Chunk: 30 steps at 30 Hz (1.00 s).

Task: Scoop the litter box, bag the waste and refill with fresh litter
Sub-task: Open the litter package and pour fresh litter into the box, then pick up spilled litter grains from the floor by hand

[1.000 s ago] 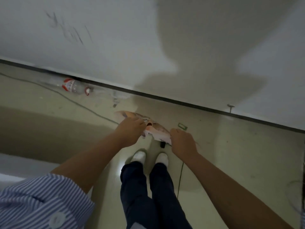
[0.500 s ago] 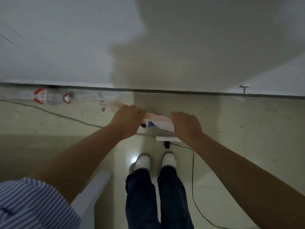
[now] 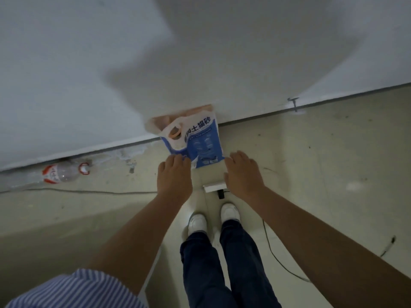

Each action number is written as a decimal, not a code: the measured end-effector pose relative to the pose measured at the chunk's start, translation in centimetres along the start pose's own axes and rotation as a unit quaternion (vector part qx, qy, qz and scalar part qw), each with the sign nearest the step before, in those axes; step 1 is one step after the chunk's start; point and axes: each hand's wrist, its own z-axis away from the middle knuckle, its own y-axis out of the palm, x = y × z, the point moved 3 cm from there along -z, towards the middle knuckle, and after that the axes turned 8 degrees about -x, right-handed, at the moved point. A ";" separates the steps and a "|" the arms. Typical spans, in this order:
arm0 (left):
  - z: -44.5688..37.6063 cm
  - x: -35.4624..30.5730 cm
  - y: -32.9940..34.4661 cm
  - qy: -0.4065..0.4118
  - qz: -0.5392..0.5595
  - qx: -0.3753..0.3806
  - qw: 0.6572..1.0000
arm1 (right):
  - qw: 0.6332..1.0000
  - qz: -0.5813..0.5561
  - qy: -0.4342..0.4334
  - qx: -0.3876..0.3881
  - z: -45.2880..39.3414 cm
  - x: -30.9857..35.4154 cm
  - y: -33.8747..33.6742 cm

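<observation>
The blue-and-white litter bag [image 3: 201,143] stood propped against the wall on the floor [image 3: 311,174]. Both hands hovered at its lower corners, the left hand [image 3: 174,176] touching its edge, the right hand [image 3: 242,172] spread just beside it, neither gripping. It looked heavy, soft-sided and slick; I'd have taken the cut-out handle [image 3: 175,132] and supported the base.

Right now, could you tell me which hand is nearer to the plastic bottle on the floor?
Left. The left hand is to the right of the bottle; the right hand is farther right, beyond the litter bag.
</observation>
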 end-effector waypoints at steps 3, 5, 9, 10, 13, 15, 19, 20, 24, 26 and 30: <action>1.3 -2.0 -1.8 0.063 -0.028 0.023 0.997 | 0.998 -0.045 0.040 0.009 3.6 -1.3 -1.4; 1.4 -4.0 -4.2 0.104 -0.055 0.030 0.993 | 0.996 -0.040 0.075 0.010 5.6 -2.5 -3.0; 2.4 -10.6 -11.4 0.231 -0.100 -0.025 0.967 | 0.976 -0.090 0.167 -0.103 10.6 -4.7 -8.7; 3.1 -12.6 -13.2 0.267 -0.112 -0.035 0.956 | 0.965 -0.100 0.192 -0.145 12.2 -5.4 -10.3; 6.4 -19.0 -16.9 0.367 -0.168 -0.051 0.913 | 0.926 -0.101 0.288 -0.223 19.2 -8.0 -14.0; 9.7 -23.2 -18.9 0.442 -0.182 -0.110 0.871 | 0.899 -0.123 0.352 -0.228 24.7 -9.8 -14.1; 19.5 -31.5 -19.8 0.573 -0.199 -0.116 0.787 | 0.827 -0.136 0.479 -0.263 37.8 -11.0 -13.0; 22.4 -33.3 -19.2 0.597 -0.221 -0.087 0.766 | 0.805 -0.146 0.513 -0.261 41.2 -11.1 -11.9; 35.8 -39.6 -15.6 0.721 -0.251 -0.061 0.643 | 0.695 -0.184 0.641 -0.269 55.2 -10.1 -6.6; 42.8 -42.2 -13.4 0.772 -0.257 -0.057 0.578 | 0.640 -0.201 0.692 -0.266 61.6 -9.2 -3.5; 56.5 -46.8 -8.9 0.844 -0.255 -0.067 0.467 | 0.535 -0.218 0.770 -0.271 73.8 -8.0 2.6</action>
